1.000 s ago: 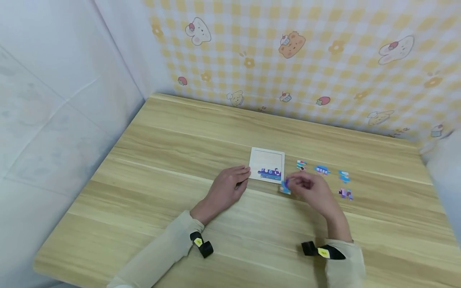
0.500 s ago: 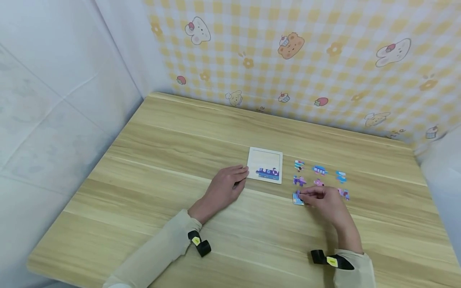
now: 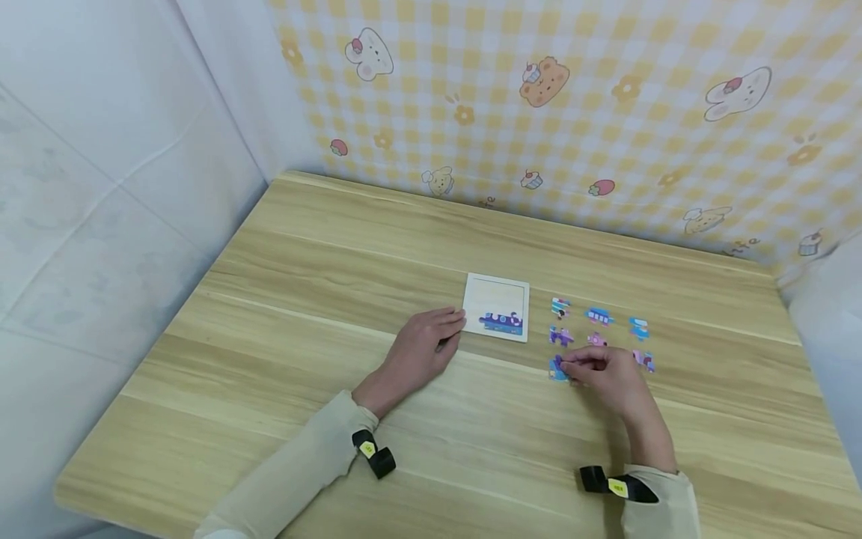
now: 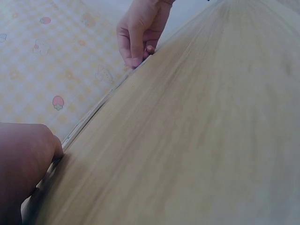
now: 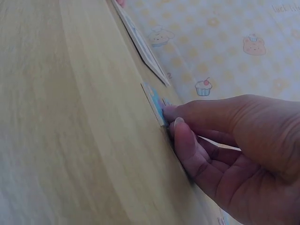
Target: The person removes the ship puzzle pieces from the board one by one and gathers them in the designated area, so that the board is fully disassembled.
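Observation:
A square white puzzle tray [image 3: 494, 293] lies mid-table in the head view, with purple and blue pieces [image 3: 503, 322] fitted along its lower right part. My left hand [image 3: 420, 348] rests at the tray's left edge, fingertips on the rim. To the right of the tray, my right hand [image 3: 609, 374] pinches a blue and purple puzzle piece [image 3: 556, 368] between thumb and fingers, low at the table. In the right wrist view, that piece [image 5: 155, 104] shows edge-on at my right fingertips [image 5: 172, 112]. My right hand partly covers a pink piece [image 3: 596, 340].
Several loose puzzle pieces lie in rows right of the tray, among them a blue one [image 3: 598, 316], a purple one [image 3: 560, 336] and a pink one [image 3: 643, 361]. The wooden table [image 3: 323, 254] meets a yellow checked cloth [image 3: 592, 135] behind.
My right hand has moved right and toward me with the blue and purple piece, from the tray's lower right corner to below the loose pieces. My left hand stays at the tray.

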`<action>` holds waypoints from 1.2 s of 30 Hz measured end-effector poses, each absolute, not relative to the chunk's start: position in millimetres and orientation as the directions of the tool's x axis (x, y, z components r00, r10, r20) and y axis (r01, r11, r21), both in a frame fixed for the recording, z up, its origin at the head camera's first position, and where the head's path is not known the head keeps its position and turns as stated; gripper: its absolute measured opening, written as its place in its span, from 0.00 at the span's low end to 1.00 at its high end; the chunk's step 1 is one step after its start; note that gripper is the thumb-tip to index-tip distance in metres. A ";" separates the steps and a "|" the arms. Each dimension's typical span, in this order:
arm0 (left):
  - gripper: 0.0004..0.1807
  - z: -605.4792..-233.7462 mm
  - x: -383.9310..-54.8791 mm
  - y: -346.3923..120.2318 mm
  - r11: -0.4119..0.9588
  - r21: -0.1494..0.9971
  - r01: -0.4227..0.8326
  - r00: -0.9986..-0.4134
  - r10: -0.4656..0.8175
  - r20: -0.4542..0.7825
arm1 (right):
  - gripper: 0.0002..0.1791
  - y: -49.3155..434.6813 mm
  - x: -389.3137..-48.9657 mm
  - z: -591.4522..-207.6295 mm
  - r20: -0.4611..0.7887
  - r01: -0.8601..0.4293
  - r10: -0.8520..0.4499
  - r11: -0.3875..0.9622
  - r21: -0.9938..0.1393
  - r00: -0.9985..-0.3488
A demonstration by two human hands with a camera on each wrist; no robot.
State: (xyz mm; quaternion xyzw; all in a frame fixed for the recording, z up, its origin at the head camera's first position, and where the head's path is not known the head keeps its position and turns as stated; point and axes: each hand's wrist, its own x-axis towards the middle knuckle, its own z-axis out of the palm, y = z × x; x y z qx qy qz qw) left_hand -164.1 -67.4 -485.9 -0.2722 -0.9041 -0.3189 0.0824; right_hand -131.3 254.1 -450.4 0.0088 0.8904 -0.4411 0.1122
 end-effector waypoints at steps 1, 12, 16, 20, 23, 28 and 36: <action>0.15 -485.9 -164.1 -67.3 0.648 0.531 0.546 -0.838 0.440 0.324 | 0.08 254.1 -131.0 -450.8 -0.205 0.112 -0.084 0.611 -0.784 -0.975; 0.16 -485.7 -162.5 -65.6 0.657 0.537 0.529 -0.848 0.431 0.309 | 0.07 255.9 -130.3 -451.4 -0.210 0.109 -0.094 0.619 -0.778 -0.973; 0.16 -486.0 -162.8 -65.8 0.654 0.537 0.534 -0.845 0.432 0.315 | 0.07 256.9 -130.1 -451.0 -0.202 0.099 -0.106 0.598 -0.795 -0.974; 0.15 -486.2 -163.7 -67.0 0.648 0.529 0.548 -0.836 0.434 0.334 | 0.07 255.7 -128.8 -450.0 -0.174 0.077 -0.122 0.559 -0.825 -0.977; 0.15 -486.3 -164.0 -68.1 0.642 0.523 0.561 -0.828 0.439 0.349 | 0.08 251.7 -128.7 -446.5 -0.140 0.050 -0.127 0.541 -0.839 -0.982; 0.14 -485.5 -164.0 -69.3 0.639 0.518 0.569 -0.822 0.439 0.362 | 0.10 231.8 -137.9 -439.6 -0.086 0.004 -0.136 0.517 -0.856 -0.987; 0.15 -483.8 -162.8 -69.8 0.645 0.501 0.577 -0.816 0.461 0.348 | 0.10 176.8 -171.0 -445.3 -0.027 -0.061 -0.174 0.483 -0.874 -0.984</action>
